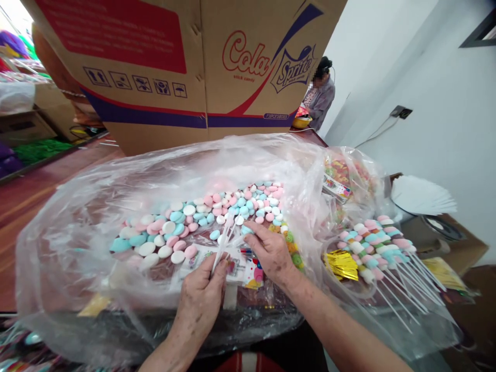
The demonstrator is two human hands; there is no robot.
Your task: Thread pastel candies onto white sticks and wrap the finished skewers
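A printed cardboard box (pixel 174 67), stiff and flat-sided with red and blue panels, stands tilted behind the big clear plastic bag (pixel 77 217), which is the largest soft thing here: thin, crinkled, glossy film spread open across the dark red worktop (pixel 27 196). Inside the bag lies a heap of round, matte marshmallow candies (pixel 194 222) in pink, pale blue and white, banked along its far side. Right of the bag sits a smaller crumpled clear bag (pixel 349 170) with colourful sweets in it, and in front of that a fan of finished marshmallow skewers (pixel 372 240) on thin white sticks, with a crinkly gold foil piece (pixel 341 264) just left of them. Further right of the bag a stack of white pleated paper (pixel 422 195) spreads like a fan. Behind the bag, far off, another person (pixel 321 95) sits in a grey top. Both forearms reach into the bag's mouth from below. The left hand (pixel 201 297), knuckles up, has its fingers clenched around a bundle of thin white sticks (pixel 222 243) that point up toward the candies. The right hand (pixel 271 250), palm down, has its fingers pinching at a pale blue candy (pixel 247 229) at the near edge of the heap.
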